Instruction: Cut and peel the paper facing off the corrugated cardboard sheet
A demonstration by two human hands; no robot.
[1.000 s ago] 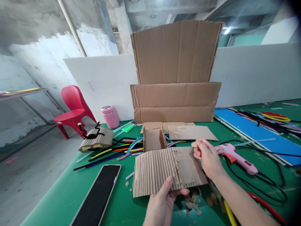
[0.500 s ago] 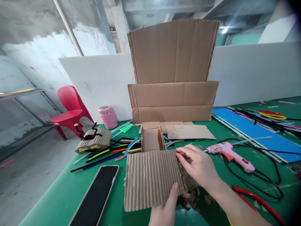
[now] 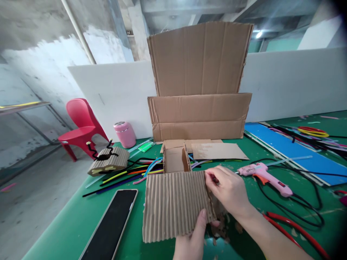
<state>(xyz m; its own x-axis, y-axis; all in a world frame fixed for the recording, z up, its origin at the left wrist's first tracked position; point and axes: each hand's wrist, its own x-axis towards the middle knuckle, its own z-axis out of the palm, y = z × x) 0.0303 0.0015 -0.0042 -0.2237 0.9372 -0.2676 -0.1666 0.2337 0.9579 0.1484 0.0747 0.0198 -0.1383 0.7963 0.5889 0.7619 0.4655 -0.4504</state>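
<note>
A sheet of corrugated cardboard [image 3: 173,204] with its ribbed side showing is held above the green table [image 3: 67,231]. My left hand [image 3: 193,240] grips its lower right corner from below, thumb on the ribs. My right hand [image 3: 230,191] pinches the sheet's upper right edge, where the smooth paper layer is torn away. Torn paper scraps [image 3: 221,225] lie under the hands. A small open cardboard box [image 3: 176,160] stands just behind the sheet.
A pink glue gun [image 3: 264,175] with black cable lies to the right. A phone [image 3: 111,225] lies at left, coloured pipe cleaners [image 3: 130,171] and a ribbed cardboard piece [image 3: 108,164] behind it. Large cardboard [image 3: 199,83] leans on the white board. A pink cup [image 3: 125,134] and red chair [image 3: 81,128] stand left.
My right hand came back from near the glue gun to the sheet's upper right edge. The sheet shifted left and tilted so the peeled part is hidden behind my hand.
</note>
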